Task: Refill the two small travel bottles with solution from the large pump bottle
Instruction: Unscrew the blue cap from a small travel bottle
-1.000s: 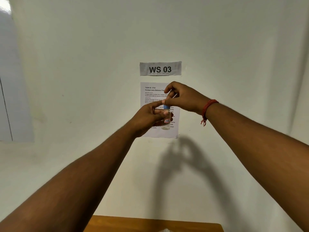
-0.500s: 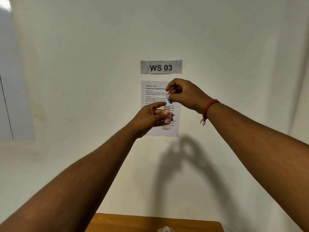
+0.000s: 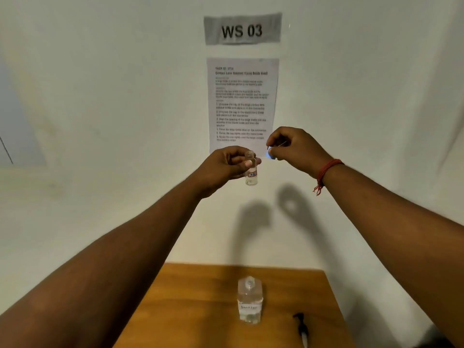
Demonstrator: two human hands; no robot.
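My left hand (image 3: 223, 164) holds a small clear travel bottle (image 3: 251, 175) upright in the air in front of the wall; its mouth is uncovered and it carries a small red-edged label. My right hand (image 3: 293, 148) is a little to the right of it, pinching the bottle's light blue cap (image 3: 269, 154), clear of the bottle. Below, the large clear bottle (image 3: 249, 301) stands on the wooden table (image 3: 190, 310) with no pump on its neck. A black pump head (image 3: 301, 325) lies on the table to its right. No second small bottle is in view.
A white wall faces me, with a "WS 03" sign (image 3: 242, 30) and a printed instruction sheet (image 3: 242, 104) behind my hands. The table's right edge runs close to the pump head.
My right hand lifted the blue cap off the small bottle and drew it to the right. The view tilted down, so the table and large bottle now show.
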